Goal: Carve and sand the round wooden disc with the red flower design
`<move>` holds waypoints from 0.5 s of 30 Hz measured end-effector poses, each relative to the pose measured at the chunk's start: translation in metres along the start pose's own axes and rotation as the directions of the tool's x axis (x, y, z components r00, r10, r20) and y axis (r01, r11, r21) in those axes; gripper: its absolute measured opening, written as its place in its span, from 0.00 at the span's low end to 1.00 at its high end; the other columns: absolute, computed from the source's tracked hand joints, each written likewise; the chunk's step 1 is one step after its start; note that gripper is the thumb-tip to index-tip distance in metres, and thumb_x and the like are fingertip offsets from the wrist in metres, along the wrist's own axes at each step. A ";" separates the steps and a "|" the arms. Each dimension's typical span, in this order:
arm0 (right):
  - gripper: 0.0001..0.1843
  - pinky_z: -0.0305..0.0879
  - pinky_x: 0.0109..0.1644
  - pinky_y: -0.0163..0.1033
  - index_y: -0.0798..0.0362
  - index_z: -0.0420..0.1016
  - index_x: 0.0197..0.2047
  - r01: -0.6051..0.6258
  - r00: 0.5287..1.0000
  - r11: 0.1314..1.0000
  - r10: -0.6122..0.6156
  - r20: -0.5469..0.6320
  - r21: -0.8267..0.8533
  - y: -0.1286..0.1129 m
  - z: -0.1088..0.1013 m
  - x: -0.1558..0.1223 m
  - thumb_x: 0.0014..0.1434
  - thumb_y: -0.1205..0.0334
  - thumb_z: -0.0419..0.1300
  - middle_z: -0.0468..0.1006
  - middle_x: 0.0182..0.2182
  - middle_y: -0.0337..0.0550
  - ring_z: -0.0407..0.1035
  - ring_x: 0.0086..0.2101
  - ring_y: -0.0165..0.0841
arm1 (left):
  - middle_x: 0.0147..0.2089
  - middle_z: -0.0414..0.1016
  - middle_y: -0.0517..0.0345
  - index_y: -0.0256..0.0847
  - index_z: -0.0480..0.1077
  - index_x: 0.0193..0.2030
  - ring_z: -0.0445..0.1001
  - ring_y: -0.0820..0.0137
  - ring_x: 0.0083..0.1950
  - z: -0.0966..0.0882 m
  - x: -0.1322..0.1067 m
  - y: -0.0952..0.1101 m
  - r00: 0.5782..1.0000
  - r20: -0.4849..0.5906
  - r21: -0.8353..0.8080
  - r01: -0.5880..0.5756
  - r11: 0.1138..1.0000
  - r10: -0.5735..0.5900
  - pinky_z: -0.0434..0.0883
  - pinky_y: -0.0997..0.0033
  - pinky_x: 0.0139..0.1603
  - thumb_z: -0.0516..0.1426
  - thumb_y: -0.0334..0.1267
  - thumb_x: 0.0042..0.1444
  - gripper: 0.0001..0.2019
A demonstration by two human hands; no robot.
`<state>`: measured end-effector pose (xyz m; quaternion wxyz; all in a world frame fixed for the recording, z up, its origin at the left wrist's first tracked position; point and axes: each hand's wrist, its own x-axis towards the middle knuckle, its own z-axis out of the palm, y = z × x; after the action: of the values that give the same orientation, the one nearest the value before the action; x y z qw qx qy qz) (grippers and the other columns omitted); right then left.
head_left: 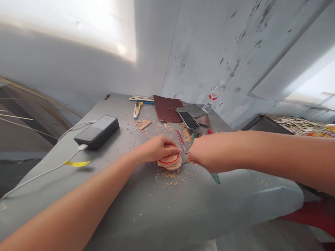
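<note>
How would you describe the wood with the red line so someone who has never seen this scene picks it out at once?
On the grey table, find the left hand. Under it lies the wood, with shavings scattered around. Unlike the slim pink tool and flat phone beyond, it is pale, chunky and roundish, with a curved red line on top.

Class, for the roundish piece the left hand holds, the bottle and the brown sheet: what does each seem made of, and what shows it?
Roundish piece: seemingly bare, unpolished wood, by its pale, uneven surface and the shavings around it.
Bottle: probably clear, smooth plastic, being see-through.
Brown sheet: perhaps matte sandpaper, being thin and dull; grit isn't discernible.
</note>
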<state>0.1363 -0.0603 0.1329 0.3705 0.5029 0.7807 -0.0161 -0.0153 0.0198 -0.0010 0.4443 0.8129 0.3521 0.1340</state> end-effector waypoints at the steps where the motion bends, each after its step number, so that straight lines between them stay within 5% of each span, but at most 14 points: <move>1: 0.14 0.55 0.27 0.41 0.48 0.75 0.25 -0.002 0.999 1.000 0.003 0.044 -0.024 0.000 -0.001 -0.003 0.53 0.77 0.63 0.71 0.19 0.37 0.62 0.20 0.32 | 0.40 0.84 0.60 0.46 0.83 0.43 0.77 0.64 0.42 0.000 0.000 0.000 1.000 0.002 0.000 -0.002 1.000 0.002 0.69 0.70 0.39 0.59 0.57 0.59 0.19; 8: 0.15 0.47 0.24 0.40 0.49 0.74 0.31 -0.012 0.993 0.995 0.024 0.119 -0.098 -0.014 -0.010 -0.006 0.54 0.81 0.62 0.64 0.19 0.35 0.52 0.18 0.29 | 0.37 0.82 0.61 0.45 0.82 0.42 0.77 0.65 0.40 -0.001 -0.003 0.001 1.000 -0.008 0.013 0.018 1.000 -0.018 0.69 0.71 0.37 0.59 0.56 0.59 0.18; 15: 0.17 0.50 0.23 0.38 0.51 0.78 0.37 0.008 0.994 0.996 0.003 0.110 -0.094 -0.016 -0.007 0.002 0.50 0.83 0.63 0.64 0.19 0.33 0.51 0.16 0.27 | 0.39 0.83 0.60 0.45 0.81 0.42 0.78 0.64 0.43 0.001 -0.001 0.001 0.999 -0.027 0.036 0.035 0.999 -0.034 0.69 0.70 0.39 0.59 0.56 0.59 0.18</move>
<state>0.1192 -0.0639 0.1307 0.4364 0.4823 0.7596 -0.0074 -0.0146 0.0180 -0.0010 0.4270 0.8128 0.3741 0.1304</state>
